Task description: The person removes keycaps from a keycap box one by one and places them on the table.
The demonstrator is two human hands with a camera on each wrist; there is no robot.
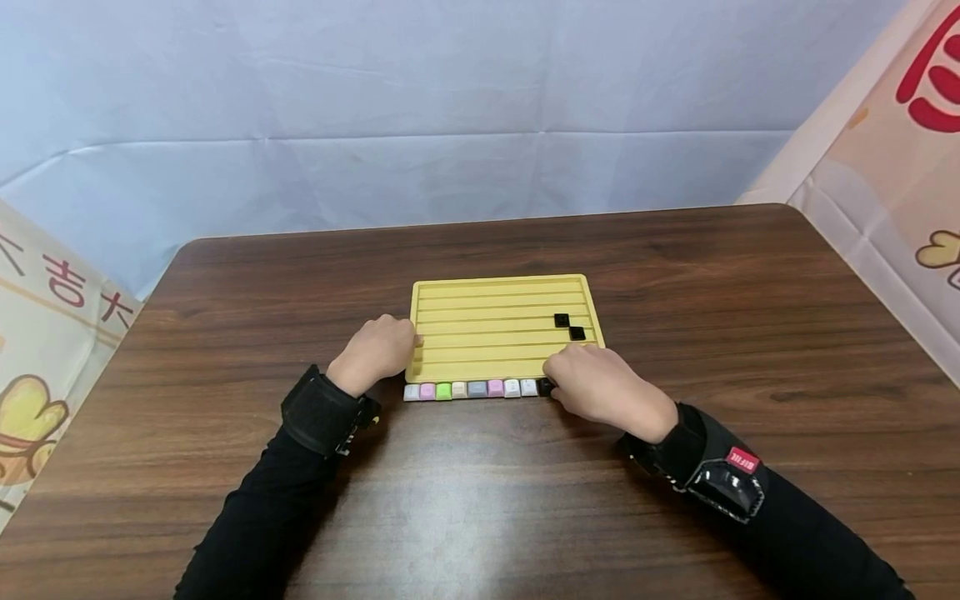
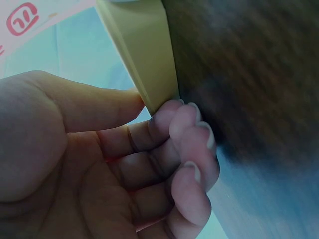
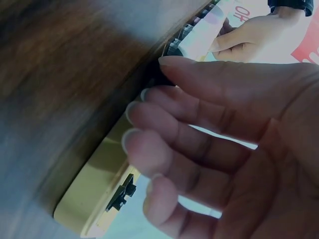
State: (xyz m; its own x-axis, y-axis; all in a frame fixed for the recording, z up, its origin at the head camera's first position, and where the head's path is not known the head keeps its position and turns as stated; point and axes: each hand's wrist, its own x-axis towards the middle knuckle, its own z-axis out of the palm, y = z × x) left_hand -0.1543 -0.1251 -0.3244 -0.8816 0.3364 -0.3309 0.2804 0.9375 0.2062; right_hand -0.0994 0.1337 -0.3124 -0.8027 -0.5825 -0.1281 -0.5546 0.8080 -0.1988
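Note:
A yellow ridged tray (image 1: 487, 321) lies on the table. My left hand (image 1: 380, 347) grips its left edge, thumb on the rim and curled fingertips against the side, as the left wrist view shows. Along the near edge runs a row of small coloured keycaps (image 1: 477, 389) in white, pink, green, cream and grey. My right hand (image 1: 600, 385) is at the tray's near right corner, its thumb and index finger pinching a black keycap (image 1: 546, 387) at the row's right end. That keycap is partly hidden by the fingers. Two more black keycaps (image 1: 577, 333) sit on the tray's right part.
The brown wooden table (image 1: 465, 492) reaches out around the tray on all sides. A pale blue cloth (image 1: 420, 108) hangs behind its far edge. Printed cloths (image 1: 885, 183) stand at the left and right.

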